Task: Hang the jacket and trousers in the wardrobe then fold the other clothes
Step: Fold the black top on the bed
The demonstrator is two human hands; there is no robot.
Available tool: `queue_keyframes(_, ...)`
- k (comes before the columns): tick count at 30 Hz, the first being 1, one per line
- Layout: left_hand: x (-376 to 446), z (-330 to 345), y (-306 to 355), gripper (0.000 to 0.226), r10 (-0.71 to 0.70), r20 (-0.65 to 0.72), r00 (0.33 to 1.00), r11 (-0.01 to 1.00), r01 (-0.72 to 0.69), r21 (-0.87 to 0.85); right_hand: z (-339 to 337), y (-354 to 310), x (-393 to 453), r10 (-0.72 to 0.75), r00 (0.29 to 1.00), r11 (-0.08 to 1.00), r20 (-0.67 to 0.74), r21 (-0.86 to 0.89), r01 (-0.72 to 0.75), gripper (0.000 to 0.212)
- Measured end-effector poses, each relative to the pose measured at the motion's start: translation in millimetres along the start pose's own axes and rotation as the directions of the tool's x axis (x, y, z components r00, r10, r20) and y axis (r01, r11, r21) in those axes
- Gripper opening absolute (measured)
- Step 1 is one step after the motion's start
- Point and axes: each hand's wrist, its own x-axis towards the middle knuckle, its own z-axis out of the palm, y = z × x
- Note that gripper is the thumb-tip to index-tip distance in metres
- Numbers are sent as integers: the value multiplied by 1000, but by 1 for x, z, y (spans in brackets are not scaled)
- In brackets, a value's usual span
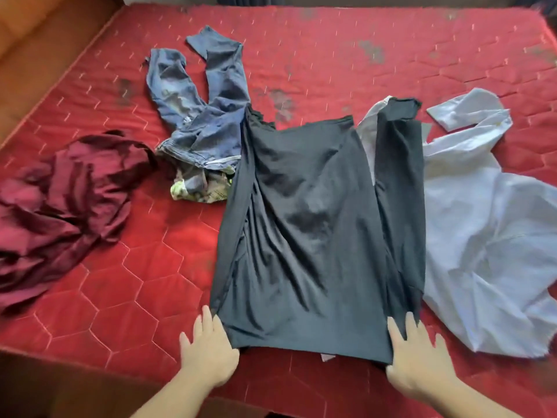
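- Clothes on the bed number four main pieces: one dark grey garment point(313, 236), one pale blue shirt point(488, 236), one pair of blue jeans point(208, 116) and one maroon garment point(60, 200).
- A small green-and-white patterned piece point(196, 193) shows at the waist end of the jeans; whether it is a separate item or the jeans' lining I cannot tell.
- The dark grey garment lies in the middle, spread lengthwise away from the person, with its near hem close to the front edge of the bed and both long sides turned inward in folds.
- Its right side overlaps the pale blue shirt, which lies open and wrinkled to the right with one cuffed sleeve reaching toward the far side.
- Its far left corner touches the jeans, which lie crumpled with both legs pointing away.
- The maroon garment sits in a loose heap at the left, well apart from the dark one.
- All of it rests on one red quilted mattress point(331, 49) with worn grey patches; a wooden bed frame point(45, 40) shows along the left.
- Two hands are in view, one at each near corner of the dark garment.
- The left hand point(211, 348) lies palm down at the left corner, fingers point(206, 319) straight and released, touching the hem edge.
- The right hand point(419, 360) lies palm down on the right corner, fingers point(394, 328) spread and released, pressing the cloth flat.
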Motion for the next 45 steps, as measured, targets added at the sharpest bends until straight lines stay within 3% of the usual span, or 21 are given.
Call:
queue_keyframes(8, 11, 7, 0, 117, 72, 16, 997, 980, -74, 182, 13, -4, 5, 9, 999, 986, 51, 166, -18, 104)
queue_keyframes(10, 19, -7, 14, 120, 172, -68, 983, 960, -152, 235, -3, 4, 15, 45, 996, 951, -82, 309, -18, 83)
queue_keyframes(12, 31, -21, 40, 108, 281, -154, 947, 932, -232, 277, -18, 14, 30, 183, 941, 822, -285, 569, 12, 55)
queue_keyframes(14, 46, -29, 75, 82, 407, -186, 894, 897, -353, 267, -32, 21, 50, 371, 885, 605, -281, 796, 0, 53)
queue_keyframes(16, 60, -34, 116, 57, 515, -170, 840, 857, -507, 91, -37, 30, 76, 477, 866, 356, -147, 934, -37, 62)
queue_keyframes(18, 69, -38, 153, 43, 562, -119, 819, 781, -572, -250, -37, 33, 100, 498, 867, 154, 11, 983, -100, 65)
queue_keyframes(20, 73, -39, 178, 35, 589, -65, 806, 679, -537, -501, -37, 35, 114, 463, 880, 74, 110, 984, -162, 51)
queue_keyframes(21, 76, -38, 186, 35, 599, -40, 800, 664, -524, -534, -38, 35, 116, 458, 880, 75, 122, 982, -175, 36)
queue_keyframes(23, 82, -39, 194, 38, 609, 5, 793, 670, -511, -539, -41, 36, 121, 493, 869, 207, 45, 964, -167, 12)
queue_keyframes(25, 89, -43, 197, 39, 610, 53, 790, 679, -488, -548, -44, 39, 123, 530, 847, 289, -48, 949, -127, 12)
queue_keyframes(26, 94, -47, 199, 39, 611, 89, 786, 685, -469, -558, -48, 39, 125, 539, 841, 252, -48, 962, -106, 13)
queue_keyframes(30, 109, -70, 202, 29, 602, 332, 726, 706, -290, -646, -79, 38, 147, 424, 901, -179, 92, 984, -16, 29)
queue_keyframes(31, 112, -75, 204, 24, 607, 361, 709, 701, -262, -663, -91, 36, 152, 440, 897, -180, 49, 983, 35, 26)
queue_keyframes(32, 116, -81, 205, 19, 622, 345, 703, 668, -246, -702, -103, 32, 153, 493, 869, -81, -42, 992, 93, 23)
queue_keyframes(34, 120, -93, 212, 17, 630, 212, 747, 491, -171, -855, -117, 19, 151, 518, 771, 345, -370, 915, 208, 19)
queue_keyframes(36, 125, -108, 221, 29, 581, 139, 802, 251, -14, -968, -117, -4, 137, 232, 740, 691, -631, 642, 330, 30)
queue_keyframes(37, 128, -116, 225, 37, 574, 127, 809, 136, 58, -989, -112, -17, 130, 34, 766, 776, -642, 499, 385, 41)
queue_keyframes(38, 131, -123, 229, 42, 578, 107, 809, 58, 90, -994, -107, -28, 123, -140, 803, 825, -579, 381, 418, 52)
queue_keyframes(40, 136, -133, 235, 47, 573, 38, 819, 44, 16, -999, -97, -44, 114, -329, 836, 860, -438, 226, 457, 66)
queue_keyframes(43, 141, -143, 241, 33, 428, -6, 904, 153, -78, -985, -96, -51, 105, -374, 872, 861, -315, 230, 453, 70)
queue_keyframes(45, 151, -150, 243, 22, 340, 40, 939, 97, 7, -995, -94, -47, 102, -367, 886, 864, -285, 250, 438, 73)
